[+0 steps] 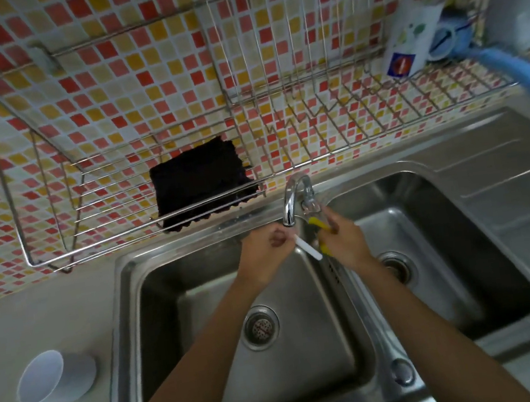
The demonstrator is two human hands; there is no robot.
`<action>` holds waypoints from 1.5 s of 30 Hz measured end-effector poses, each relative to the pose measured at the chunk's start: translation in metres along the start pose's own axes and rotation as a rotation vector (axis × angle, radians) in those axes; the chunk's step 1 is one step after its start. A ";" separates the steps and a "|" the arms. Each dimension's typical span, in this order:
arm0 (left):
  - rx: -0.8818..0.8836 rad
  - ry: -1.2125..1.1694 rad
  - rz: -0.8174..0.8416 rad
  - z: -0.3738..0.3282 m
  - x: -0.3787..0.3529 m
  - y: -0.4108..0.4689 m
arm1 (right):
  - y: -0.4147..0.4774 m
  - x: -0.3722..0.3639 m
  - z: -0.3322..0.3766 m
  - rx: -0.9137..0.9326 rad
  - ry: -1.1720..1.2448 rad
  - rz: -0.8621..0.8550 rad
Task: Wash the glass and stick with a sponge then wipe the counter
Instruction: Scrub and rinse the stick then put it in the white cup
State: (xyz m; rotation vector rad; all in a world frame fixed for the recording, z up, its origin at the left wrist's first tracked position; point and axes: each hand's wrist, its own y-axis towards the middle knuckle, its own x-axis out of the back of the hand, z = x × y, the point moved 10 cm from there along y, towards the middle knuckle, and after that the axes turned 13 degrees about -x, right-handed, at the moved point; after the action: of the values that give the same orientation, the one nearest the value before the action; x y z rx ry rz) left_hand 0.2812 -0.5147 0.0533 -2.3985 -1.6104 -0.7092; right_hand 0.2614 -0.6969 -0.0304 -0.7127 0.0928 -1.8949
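My left hand [264, 251] is closed around one end of a white stick [309, 249], which juts out to the right just under the spout of the tap [290, 202]. My right hand [345, 241] grips a yellow sponge [319, 227], held against the far end of the stick above the divider of the double sink [344, 288]. A white glass [56, 376] lies on its side on the grey counter [39, 328] at the left, apart from both hands.
A wire rack [115, 192] on the tiled wall holds a dark cloth [199, 182]. A wire dish rack [360, 89] at the right carries a white mug [410, 39] and a blue-handled utensil [514, 70]. The steel drainboard [504, 178] lies right of the basins.
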 end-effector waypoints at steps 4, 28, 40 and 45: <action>-0.063 -0.020 0.008 -0.002 0.000 -0.004 | 0.000 0.001 -0.059 -0.303 0.514 0.043; -0.064 0.129 -0.163 0.017 0.063 -0.043 | -0.051 -0.082 -0.034 -0.432 0.739 0.481; 0.032 0.263 -0.227 0.054 0.101 -0.082 | -0.051 -0.094 -0.015 -0.326 0.525 0.477; 0.036 0.262 -0.220 0.054 0.095 -0.083 | -0.042 -0.087 -0.014 -0.304 0.474 0.424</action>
State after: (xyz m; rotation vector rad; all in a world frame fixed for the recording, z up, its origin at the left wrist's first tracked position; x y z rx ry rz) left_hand 0.2510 -0.3813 0.0410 -2.0215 -1.7697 -0.9765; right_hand 0.2420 -0.6072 -0.0636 -0.3853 0.7845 -1.6132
